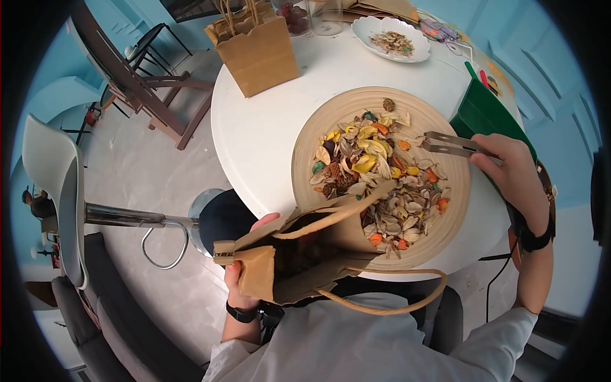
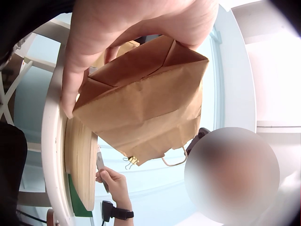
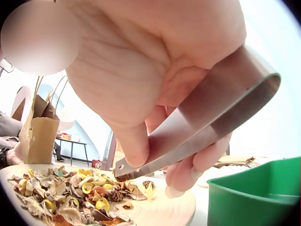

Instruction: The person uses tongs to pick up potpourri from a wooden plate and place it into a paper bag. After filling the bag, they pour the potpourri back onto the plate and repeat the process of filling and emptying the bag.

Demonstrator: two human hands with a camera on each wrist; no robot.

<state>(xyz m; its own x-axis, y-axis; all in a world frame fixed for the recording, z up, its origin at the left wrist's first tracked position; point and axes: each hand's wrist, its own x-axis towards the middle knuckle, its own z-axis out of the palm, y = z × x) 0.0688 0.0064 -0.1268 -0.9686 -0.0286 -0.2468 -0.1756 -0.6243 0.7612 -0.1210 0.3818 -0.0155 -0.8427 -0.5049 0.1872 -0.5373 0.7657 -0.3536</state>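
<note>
My left hand (image 1: 239,293) holds a brown paper bag (image 1: 350,234) tilted at the near edge of the table, its mouth facing up; the inside is dark. The left wrist view shows that hand (image 2: 141,21) gripping the bag around its folded base. A gold binder clip (image 1: 224,253) sits on the bag's rim. Metal tongs (image 1: 455,143) are in my right hand (image 1: 514,169), pinched between thumb and fingers. Their tips reach the right side of the potpourri (image 1: 372,162), dried petals and small cones heaped on a round wooden plate (image 1: 449,235). In the right wrist view the tips overlap a brown cone (image 3: 123,178).
A second paper bag (image 1: 261,60) stands at the back left. Behind the plate is a white scalloped dish (image 1: 417,51) with dried bits. A green bin (image 1: 490,108) stands right of the plate, near my right hand. A white stool (image 1: 54,153) is off to the left.
</note>
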